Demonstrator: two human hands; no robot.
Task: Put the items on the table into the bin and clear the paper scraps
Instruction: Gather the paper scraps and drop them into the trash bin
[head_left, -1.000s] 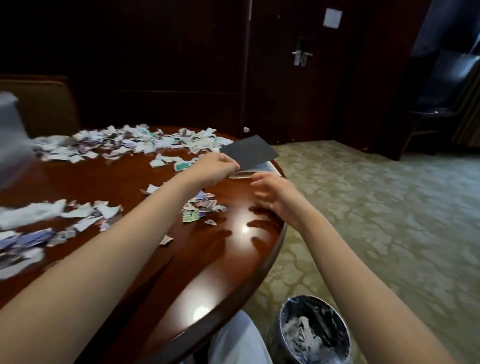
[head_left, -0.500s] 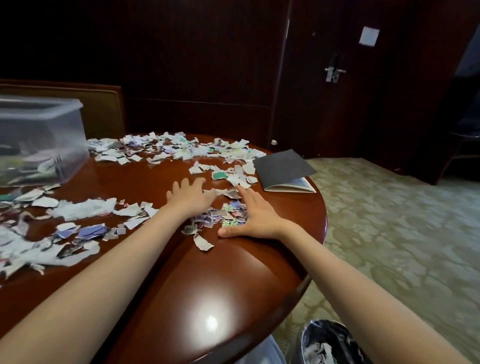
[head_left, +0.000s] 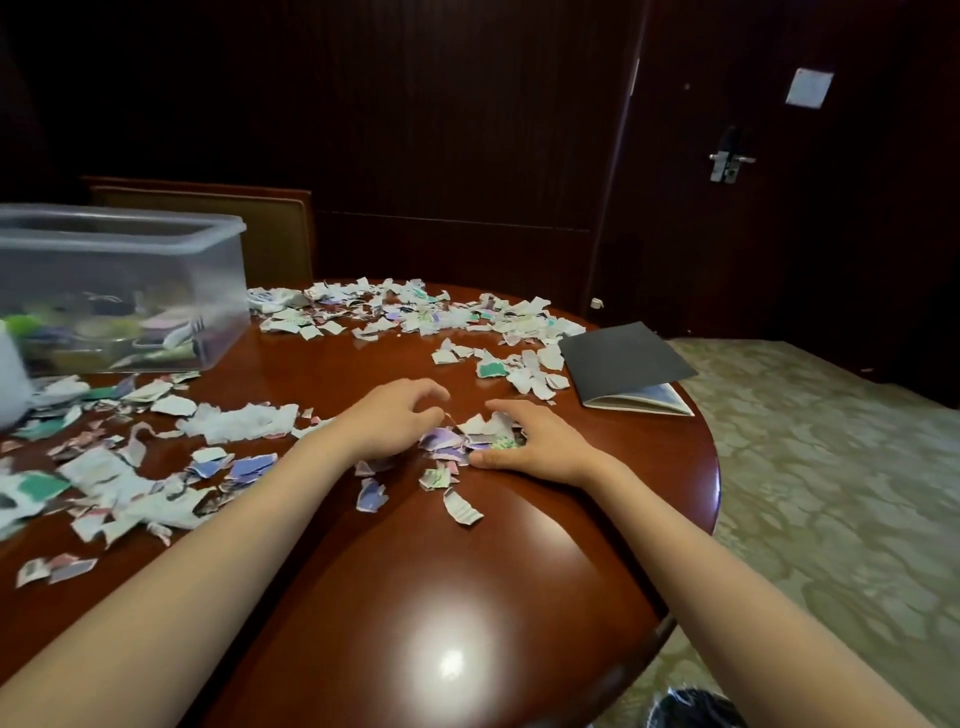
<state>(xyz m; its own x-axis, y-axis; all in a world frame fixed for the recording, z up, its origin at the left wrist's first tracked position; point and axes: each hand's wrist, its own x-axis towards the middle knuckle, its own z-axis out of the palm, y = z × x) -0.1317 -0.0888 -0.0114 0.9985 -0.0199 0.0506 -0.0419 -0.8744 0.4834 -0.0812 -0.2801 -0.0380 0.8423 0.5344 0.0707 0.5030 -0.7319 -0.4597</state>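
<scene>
- Your left hand (head_left: 395, 423) rests low over the counter (head_left: 467, 597). Its fingers are curled, with the tips against the left edge of the heap of scraps (head_left: 470, 441).
- Your right hand (head_left: 543, 447) meets the same heap from the right. Its fingers curl over the far side of the heap and its thumb lies flat on the counter along the near edge.
- The two hands are close together, parted only by the heap, which they cup between them. The heap sits on the counter, roughly at its middle.
- A few loose scraps (head_left: 460, 506) lie just on the near side of the heap, outside both hands.
- A far band of scraps (head_left: 415, 312) runs across the back of the counter. A left spread of scraps (head_left: 104, 467) covers the surface beside your left forearm.
- The clear bin (head_left: 156, 270) stands on the far left of the counter, its top open. Mixed coloured items show through its wall, too blurred to identify.
- A dark booklet (head_left: 623, 353) lies flat at the right edge of the counter, just beside the right end of the far band.
- A dark container (head_left: 691, 709) shows only as a rim at the bottom edge of the view, on the patterned carpet (head_left: 831, 467) beside the counter.
</scene>
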